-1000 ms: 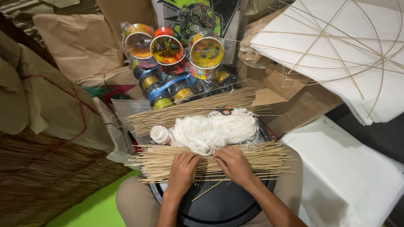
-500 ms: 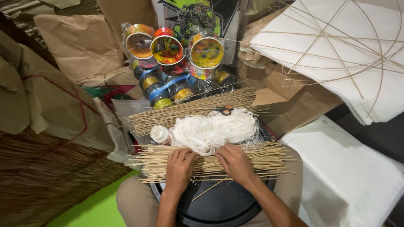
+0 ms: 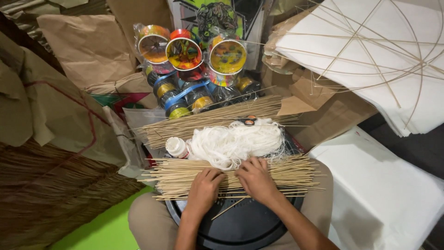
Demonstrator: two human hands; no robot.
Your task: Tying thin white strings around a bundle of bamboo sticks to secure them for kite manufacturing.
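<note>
A bundle of thin bamboo sticks (image 3: 296, 170) lies crosswise over a round black tray (image 3: 245, 227) on my lap. My left hand (image 3: 205, 186) rests palm down on the sticks, fingers curled into them. Just to its right, my right hand (image 3: 255, 178) presses on the same bundle with fingers spread. Right behind the hands sits a heap of white thread (image 3: 236, 142), with a small white bottle (image 3: 176, 147) at its left. A second bundle of sticks (image 3: 208, 120) lies farther back.
Colourful thread spools (image 3: 185, 53) in plastic wrap stand at the back. Brown paper sheets (image 3: 69, 106) lie left, over a dark straw mat (image 3: 41, 194). White paper kites with stick frames (image 3: 379, 55) are stacked at right above a white sheet (image 3: 384, 194).
Both hands have shifted slightly on the stick bundle, the fingers moving among the sticks. Nothing else has moved.
</note>
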